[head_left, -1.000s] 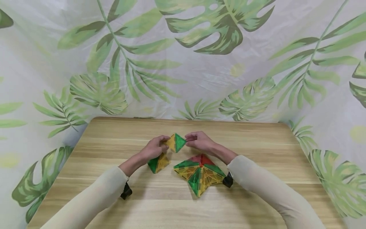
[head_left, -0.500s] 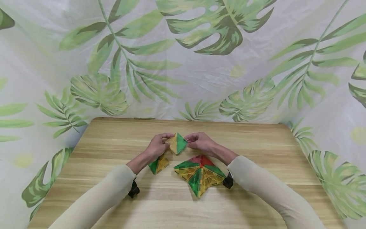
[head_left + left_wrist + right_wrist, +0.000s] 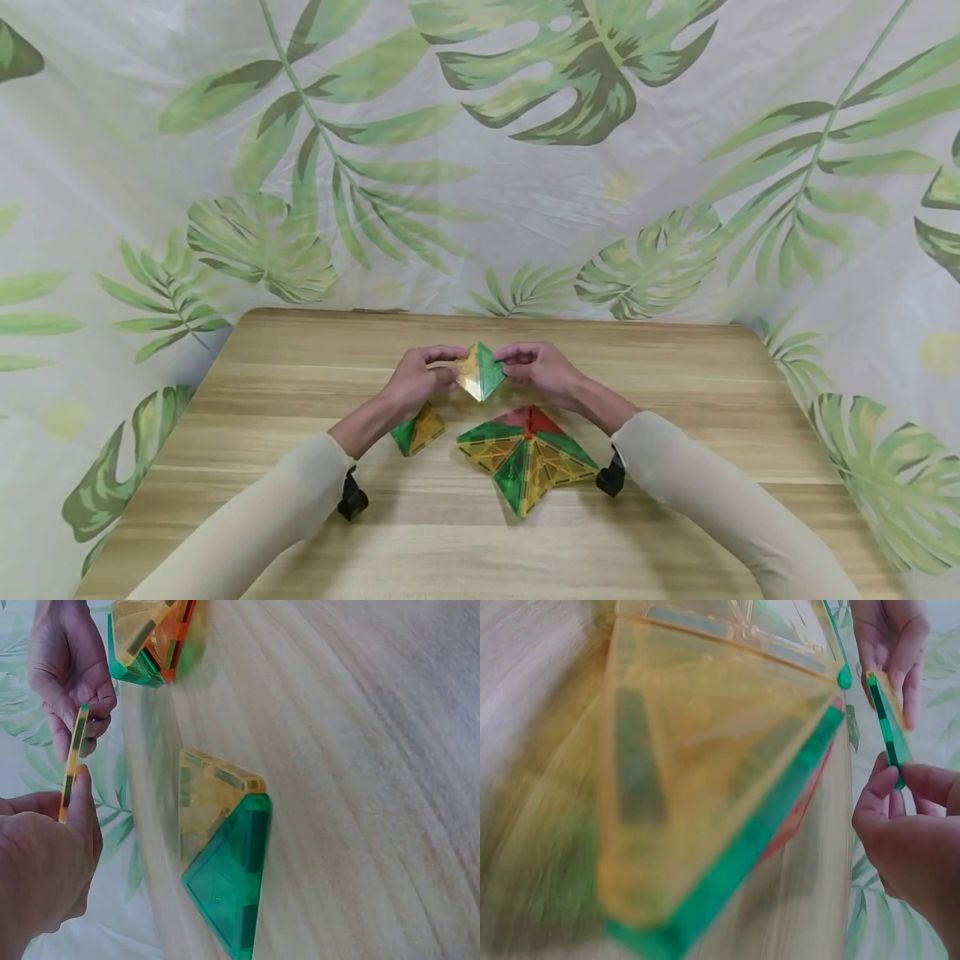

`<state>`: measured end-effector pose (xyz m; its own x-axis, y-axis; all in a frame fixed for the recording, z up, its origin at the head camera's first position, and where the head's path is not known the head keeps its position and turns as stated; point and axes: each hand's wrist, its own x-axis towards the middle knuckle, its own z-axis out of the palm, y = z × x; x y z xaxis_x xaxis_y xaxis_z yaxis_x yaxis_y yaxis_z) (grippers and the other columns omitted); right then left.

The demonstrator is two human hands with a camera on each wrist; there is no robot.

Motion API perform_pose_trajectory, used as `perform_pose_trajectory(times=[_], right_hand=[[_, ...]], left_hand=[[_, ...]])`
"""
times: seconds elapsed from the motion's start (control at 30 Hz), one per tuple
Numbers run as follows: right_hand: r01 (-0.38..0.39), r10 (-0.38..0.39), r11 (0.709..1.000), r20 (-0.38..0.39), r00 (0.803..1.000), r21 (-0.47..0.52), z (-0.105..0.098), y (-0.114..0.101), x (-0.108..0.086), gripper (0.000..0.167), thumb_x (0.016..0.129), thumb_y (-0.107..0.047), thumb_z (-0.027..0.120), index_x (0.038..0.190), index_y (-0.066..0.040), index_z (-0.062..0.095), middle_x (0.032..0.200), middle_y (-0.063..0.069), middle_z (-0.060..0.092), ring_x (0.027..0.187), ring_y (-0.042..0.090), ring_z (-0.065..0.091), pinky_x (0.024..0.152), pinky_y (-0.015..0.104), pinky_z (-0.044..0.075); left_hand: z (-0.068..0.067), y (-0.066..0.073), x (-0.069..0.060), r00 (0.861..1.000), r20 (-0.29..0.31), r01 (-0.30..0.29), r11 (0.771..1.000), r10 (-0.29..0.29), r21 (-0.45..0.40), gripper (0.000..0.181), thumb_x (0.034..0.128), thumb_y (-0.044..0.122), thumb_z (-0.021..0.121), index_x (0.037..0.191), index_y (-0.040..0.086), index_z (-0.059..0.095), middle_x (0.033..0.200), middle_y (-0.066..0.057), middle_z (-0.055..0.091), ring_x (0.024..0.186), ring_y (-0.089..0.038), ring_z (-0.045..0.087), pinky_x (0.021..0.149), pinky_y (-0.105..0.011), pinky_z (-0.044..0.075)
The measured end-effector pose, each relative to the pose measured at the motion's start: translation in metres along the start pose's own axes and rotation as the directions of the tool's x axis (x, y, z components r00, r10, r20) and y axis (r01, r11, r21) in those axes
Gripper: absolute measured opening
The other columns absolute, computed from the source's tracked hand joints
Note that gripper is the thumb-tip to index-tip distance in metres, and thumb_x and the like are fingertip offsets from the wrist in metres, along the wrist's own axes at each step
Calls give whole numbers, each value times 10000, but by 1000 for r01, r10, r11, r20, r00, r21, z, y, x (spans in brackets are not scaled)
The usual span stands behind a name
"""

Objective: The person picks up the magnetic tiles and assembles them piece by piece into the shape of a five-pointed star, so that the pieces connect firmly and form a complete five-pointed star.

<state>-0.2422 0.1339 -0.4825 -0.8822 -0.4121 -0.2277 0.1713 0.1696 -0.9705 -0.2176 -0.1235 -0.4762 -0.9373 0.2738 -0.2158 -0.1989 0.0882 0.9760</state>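
Observation:
A yellow triangular magnetic tile (image 3: pixel 468 373) and a green triangular magnetic tile (image 3: pixel 491 372), joined along an edge, are raised between both hands. My left hand (image 3: pixel 412 381) pinches the yellow side between thumb and fingers. My right hand (image 3: pixel 547 371) pinches the outer corner of the green side, as the right wrist view also shows. In the left wrist view the joined tiles (image 3: pixel 73 761) appear edge-on as a thin strip. Below my left hand, a second green-and-yellow tile pair (image 3: pixel 417 430) lies on the table. Closer to my right forearm stands a pointed red, green and yellow tile structure (image 3: pixel 517 458).
The wooden table (image 3: pixel 420 550) carries all the tiles. Its far edge meets a leaf-patterned cloth (image 3: pixel 525 208) behind it. A black wrist camera (image 3: pixel 352 500) hangs under the left cuff, and another black camera (image 3: pixel 611 477) sits close beside the tile structure.
The joined tiles have shifted right with my left hand and tilted, so the yellow face catches light. My right hand has moved slightly right. The structure and the second pair stayed put.

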Motion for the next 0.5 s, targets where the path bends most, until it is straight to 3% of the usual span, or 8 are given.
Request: perform_pose_trajectory(times=[0.13, 0.23, 0.37, 0.5], right_hand=[[-25, 20, 993, 41, 999, 118, -7, -1, -4, 324, 996, 59, 646, 1319, 64, 667, 1098, 41, 738, 942, 152, 658, 862, 313, 566], [-43, 29, 980, 74, 997, 193, -12, 1, -7, 311, 990, 99, 619, 1298, 81, 661, 1047, 36, 725, 914, 141, 656, 846, 295, 574], [-63, 33, 967, 124, 992, 246, -18, 5, -9, 263, 978, 141, 581, 1180, 24, 701, 1002, 49, 708, 891, 139, 658, 806, 277, 581], [-86, 36, 950, 170, 985, 299, -22, 10, -10, 286, 968, 163, 551, 1073, -44, 718, 977, 49, 707, 868, 138, 661, 776, 260, 578]], left_hand=[[2, 3, -3, 999, 51, -15, 999, 17, -40, 368, 998, -77, 625, 1365, -65, 653, 1384, -239, 630, 999, -187, 716, 1019, -499, 580], [4, 3, -5, 996, 87, -27, 998, 33, -61, 376, 979, -91, 647, 1355, -91, 649, 1375, -230, 637, 996, -173, 719, 979, -436, 607], [9, 1, -5, 991, 123, -38, 998, 44, -53, 379, 962, -79, 692, 1340, -92, 659, 1348, -237, 655, 966, -160, 713, 919, -379, 628], [17, -2, -4, 990, 136, -39, 999, 40, -12, 344, 949, -74, 716, 1292, -63, 697, 1373, -208, 644, 973, -167, 735, 955, -464, 615]])
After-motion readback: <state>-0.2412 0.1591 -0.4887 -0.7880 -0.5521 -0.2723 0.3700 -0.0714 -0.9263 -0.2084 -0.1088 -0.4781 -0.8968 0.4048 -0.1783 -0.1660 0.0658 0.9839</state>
